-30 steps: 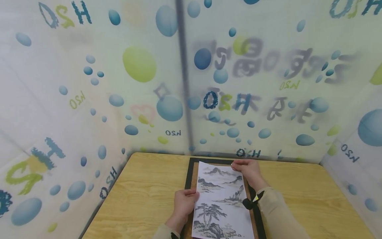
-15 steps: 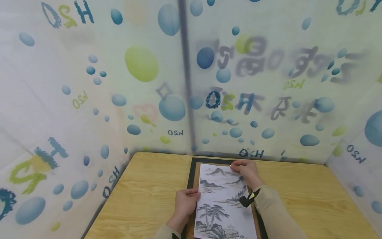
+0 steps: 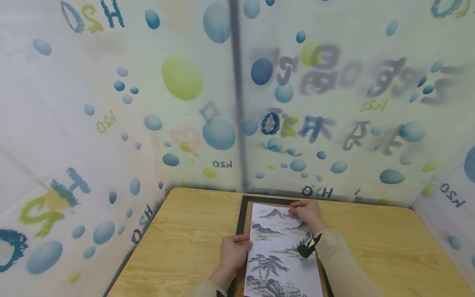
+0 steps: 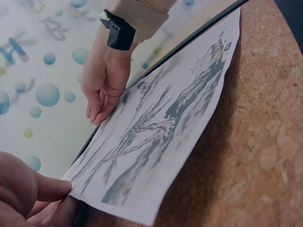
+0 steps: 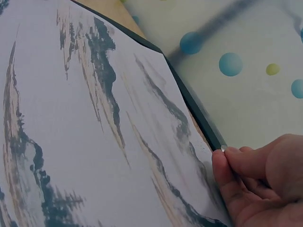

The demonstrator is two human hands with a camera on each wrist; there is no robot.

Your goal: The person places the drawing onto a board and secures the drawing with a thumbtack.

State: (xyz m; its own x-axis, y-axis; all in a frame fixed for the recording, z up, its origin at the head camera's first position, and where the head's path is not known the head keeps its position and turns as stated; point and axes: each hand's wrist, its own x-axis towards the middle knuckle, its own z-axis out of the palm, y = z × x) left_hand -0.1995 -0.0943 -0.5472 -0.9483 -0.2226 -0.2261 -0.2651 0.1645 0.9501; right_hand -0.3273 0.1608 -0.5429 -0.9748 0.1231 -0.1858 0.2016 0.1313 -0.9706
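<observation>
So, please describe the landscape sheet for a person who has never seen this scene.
On the wooden table lies a black-framed cork board. Over it is the sheet, its left edge pinched by the left hand. Unlike the brown board, it is white with grey mountains and trees.

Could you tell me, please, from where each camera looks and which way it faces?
Head: worn on the head, facing forward and down at the printed sheet, the patterned backdrop beyond; left hand, right hand and sleeves show.
Left wrist: worn on that wrist, facing across the sheet and cork board; the left hand shows lower left, the right hand beyond.
Right wrist: worn on that wrist, facing over the sheet toward the dark frame; only the right hand shows.
Both wrist views share the sheet and right hand.
</observation>
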